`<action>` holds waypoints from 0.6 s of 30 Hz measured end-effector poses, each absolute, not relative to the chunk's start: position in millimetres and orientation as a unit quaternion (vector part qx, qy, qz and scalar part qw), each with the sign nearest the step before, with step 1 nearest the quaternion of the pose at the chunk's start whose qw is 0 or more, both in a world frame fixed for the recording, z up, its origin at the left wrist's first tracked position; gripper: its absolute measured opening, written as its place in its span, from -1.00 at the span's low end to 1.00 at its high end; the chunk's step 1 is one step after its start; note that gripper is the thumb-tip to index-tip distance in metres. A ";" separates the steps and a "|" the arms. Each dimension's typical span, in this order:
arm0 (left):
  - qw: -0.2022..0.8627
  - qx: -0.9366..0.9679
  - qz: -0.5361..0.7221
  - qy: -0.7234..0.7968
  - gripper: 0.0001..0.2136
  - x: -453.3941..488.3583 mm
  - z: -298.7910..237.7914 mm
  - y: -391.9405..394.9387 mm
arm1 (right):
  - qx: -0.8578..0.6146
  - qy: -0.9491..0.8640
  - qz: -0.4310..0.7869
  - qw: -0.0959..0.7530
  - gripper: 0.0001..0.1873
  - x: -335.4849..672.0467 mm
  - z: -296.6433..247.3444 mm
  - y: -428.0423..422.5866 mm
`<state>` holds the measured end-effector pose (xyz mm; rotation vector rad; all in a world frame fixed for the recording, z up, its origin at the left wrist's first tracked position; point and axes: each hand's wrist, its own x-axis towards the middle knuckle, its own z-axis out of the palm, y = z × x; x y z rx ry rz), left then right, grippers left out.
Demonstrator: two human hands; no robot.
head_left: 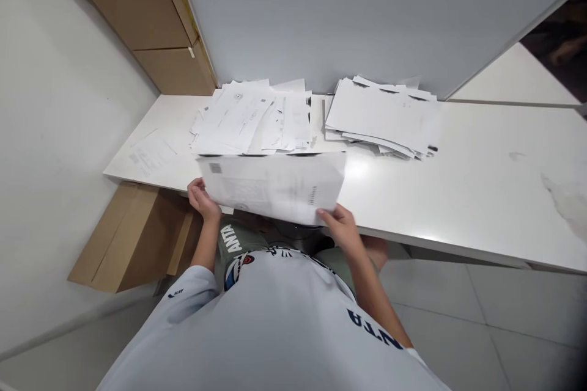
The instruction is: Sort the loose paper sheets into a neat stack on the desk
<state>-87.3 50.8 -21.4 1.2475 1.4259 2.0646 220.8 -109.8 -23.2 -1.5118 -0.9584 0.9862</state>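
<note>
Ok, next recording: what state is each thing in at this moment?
left hand, holding the sheaf's left edge
right hand, gripping the sheaf's lower right edge
paper sheaf, held up over the desk's front edge
left pile, loose and untidy
right pile, stacked, edges uneven
loose sheet, lying flat on the desk
desk, white, scuffed at right

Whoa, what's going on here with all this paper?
A person is holding up a sheaf of white paper at the edge of a white desk, with the left hand and right hand on its two sides. Behind it, a messy pile of papers lies beside a neater stack of papers.
</note>
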 end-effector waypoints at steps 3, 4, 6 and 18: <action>0.272 0.495 0.684 0.462 -0.53 -70.3 -18.7 24.7 | -0.682 -0.352 0.434 0.471 -0.52 291.4 -20.7 -157.8; 0.295 0.514 0.662 0.459 -0.52 -63.6 -18.2 17.4 | -0.702 -0.335 0.438 0.452 -0.51 314.3 -19.5 -172.1; 0.316 0.558 0.610 0.466 -0.53 -47.1 -17.0 6.4 | -0.737 -0.317 0.439 0.405 -0.53 353.7 -15.9 -194.2; 0.287 0.827 0.260 0.408 -0.43 60.0 -21.6 9.8 | -0.758 -0.451 0.393 0.260 -0.60 414.4 11.6 -164.2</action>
